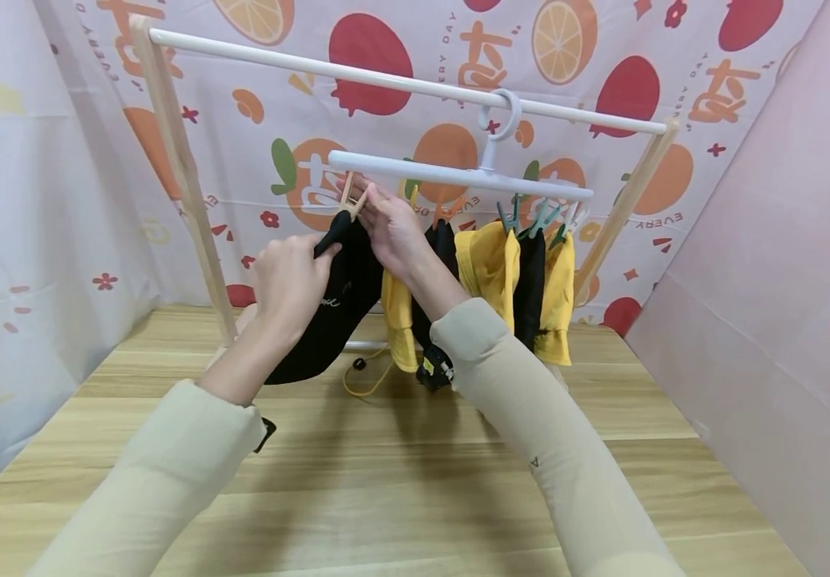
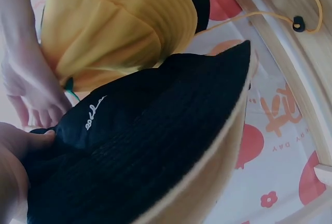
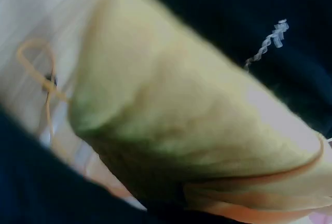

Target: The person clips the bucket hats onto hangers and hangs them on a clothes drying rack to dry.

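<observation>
A black bucket hat (image 1: 343,292) with white script on it and a pale lining hangs below the left end of the white hanger (image 1: 415,166). My left hand (image 1: 288,280) grips the hat's crown between thumb and fingers. At the top of that crown stands a light wooden-coloured clothespin (image 1: 352,198), its two legs pointing up. My right hand (image 1: 396,232) pinches those legs, thumb at the right one and fingertips behind. Just right of the black hat hangs a yellow hat (image 2: 124,16), which fills much of the right wrist view.
More black and yellow hats (image 1: 490,256) hang from coloured clothespins (image 1: 509,215) along the hanger. Its hook loops over the white rail (image 1: 400,78) of a wooden-legged rack (image 1: 183,172). A yellow cord (image 1: 364,393) with a black toggle dangles near the wooden table (image 1: 357,481).
</observation>
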A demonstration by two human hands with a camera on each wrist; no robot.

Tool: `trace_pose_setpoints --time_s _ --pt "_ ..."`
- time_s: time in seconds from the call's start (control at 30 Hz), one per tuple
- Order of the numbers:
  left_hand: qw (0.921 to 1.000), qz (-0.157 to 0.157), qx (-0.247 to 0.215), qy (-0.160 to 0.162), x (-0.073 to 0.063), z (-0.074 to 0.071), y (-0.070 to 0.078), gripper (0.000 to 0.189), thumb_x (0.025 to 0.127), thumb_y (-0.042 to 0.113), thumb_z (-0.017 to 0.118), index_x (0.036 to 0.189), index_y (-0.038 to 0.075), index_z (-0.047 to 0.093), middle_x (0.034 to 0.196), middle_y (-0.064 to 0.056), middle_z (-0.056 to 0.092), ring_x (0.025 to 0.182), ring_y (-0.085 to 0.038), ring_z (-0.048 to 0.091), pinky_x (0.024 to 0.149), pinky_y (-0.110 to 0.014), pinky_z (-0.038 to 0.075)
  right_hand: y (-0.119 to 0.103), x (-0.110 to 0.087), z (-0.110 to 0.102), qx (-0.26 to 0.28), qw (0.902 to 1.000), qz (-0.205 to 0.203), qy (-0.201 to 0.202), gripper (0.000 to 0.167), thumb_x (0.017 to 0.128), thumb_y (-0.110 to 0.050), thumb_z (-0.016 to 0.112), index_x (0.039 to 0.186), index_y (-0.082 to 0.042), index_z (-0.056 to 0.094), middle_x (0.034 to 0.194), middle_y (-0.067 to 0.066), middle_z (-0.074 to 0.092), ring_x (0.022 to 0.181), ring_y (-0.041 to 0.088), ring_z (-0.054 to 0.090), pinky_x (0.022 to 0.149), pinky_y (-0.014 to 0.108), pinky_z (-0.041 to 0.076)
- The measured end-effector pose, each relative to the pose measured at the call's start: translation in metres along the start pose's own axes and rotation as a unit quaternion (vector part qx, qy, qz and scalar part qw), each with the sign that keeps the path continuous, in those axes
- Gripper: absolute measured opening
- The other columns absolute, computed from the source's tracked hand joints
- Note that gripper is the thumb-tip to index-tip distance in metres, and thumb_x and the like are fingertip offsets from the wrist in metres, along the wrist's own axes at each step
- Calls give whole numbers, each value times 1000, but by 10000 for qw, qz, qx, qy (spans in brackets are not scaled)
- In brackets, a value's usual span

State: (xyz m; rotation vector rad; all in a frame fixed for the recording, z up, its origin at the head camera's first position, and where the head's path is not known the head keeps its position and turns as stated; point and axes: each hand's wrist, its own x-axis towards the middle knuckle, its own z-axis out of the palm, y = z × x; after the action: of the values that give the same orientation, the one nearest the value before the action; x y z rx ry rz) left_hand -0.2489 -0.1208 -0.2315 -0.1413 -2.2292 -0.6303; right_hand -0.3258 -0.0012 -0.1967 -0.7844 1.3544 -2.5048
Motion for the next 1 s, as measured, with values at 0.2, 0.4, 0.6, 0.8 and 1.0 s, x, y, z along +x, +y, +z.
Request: trace_pose_setpoints --time_s 0.2,0.4,0.6,0.8,1.0 --pt "9997 117 196 132 4 6 -14 23 90 20 61 80 1 70 64 -18 61 60 -40 57 47 -46 40 -7 -18 -4 -735 9967 220 246 38 100 -13 36 136 1 40 131 11 49 117 17 48 96 26 33" --pt "9993 -8 352 140 4 12 -48 21 90 19 60 83 1 70 68 -21 63 63 -44 57 49 -49 40 -18 -53 -19 -2386 9705 -204 294 37 95 4 44 132 7 41 129 18 49 114 28 50 91 28 40" --pt "9956 -667 656 -21 11 6 -76 25 91 22 59 92 0 69 77 -27 61 69 -50 54 53 -53 38 -54 -75 -55 -5102 8366 -1507 1307 35 88 1 51 123 -1 53 124 9 51 109 21 49 87 25 39" --pt "9907 -1256 505 -138 24 -5 -89 29 93 24 54 106 1 65 96 -31 60 86 -54 51 64 -58 37 -79 -76 -100 -6679 6863 -1866 2194 42 86 -1 49 128 -5 51 143 6 34 130 16 25 105 26 12" --pt "9879 -1432 256 -535 26 -6 -90 37 97 29 44 107 -3 57 102 -33 56 90 -54 49 67 -59 36 -79 -89 -131 -6776 6742 -1826 2302 47 88 -6 50 134 -3 43 148 6 23 135 14 12 106 31 11"
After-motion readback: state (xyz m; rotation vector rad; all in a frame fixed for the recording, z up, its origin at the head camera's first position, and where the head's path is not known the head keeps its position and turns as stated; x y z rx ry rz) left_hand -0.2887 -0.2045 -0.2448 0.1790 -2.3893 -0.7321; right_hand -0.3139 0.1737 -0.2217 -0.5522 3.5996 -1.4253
